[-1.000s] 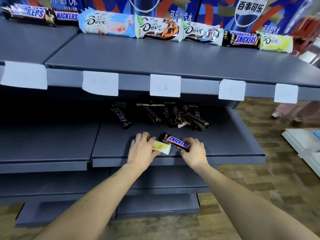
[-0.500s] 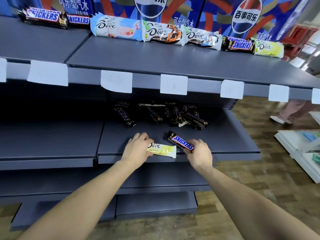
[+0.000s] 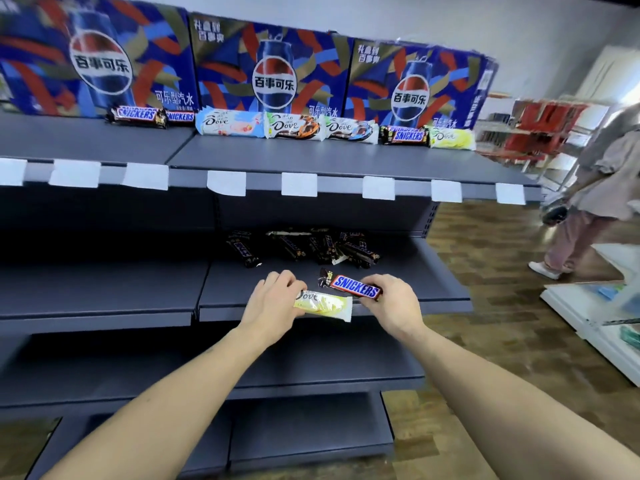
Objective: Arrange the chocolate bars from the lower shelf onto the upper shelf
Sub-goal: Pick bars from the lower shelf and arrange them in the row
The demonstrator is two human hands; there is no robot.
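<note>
- Chocolate bars: loose dark pile (image 3: 311,249) sits at the back of the lower shelf (image 3: 433,285), at 12 o'clock from both hands.
- Left hand (image 3: 273,304): fingers curled round the left end of a yellow Dove bar (image 3: 327,304), at the shelf's front edge.
- Right hand (image 3: 393,303): fingers and thumb pinch the right end of a Snickers bar (image 3: 353,285), tilted, its left end higher.
- Snickers bar lies just at 1 o'clock of the Dove bar; touching or not, cannot tell.
- Upper shelf (image 3: 346,161): row of bars along the back, Snickers pair (image 3: 149,116), three Dove bars (image 3: 287,128), one Snickers (image 3: 405,135), one yellow Dove (image 3: 452,138).
- Pepsi cartons (image 3: 273,71) stand behind the row.
- Paper tags (image 3: 299,184) hang on the upper shelf's front edge.
- Another person (image 3: 595,188) stands at 3 o'clock, well apart.
</note>
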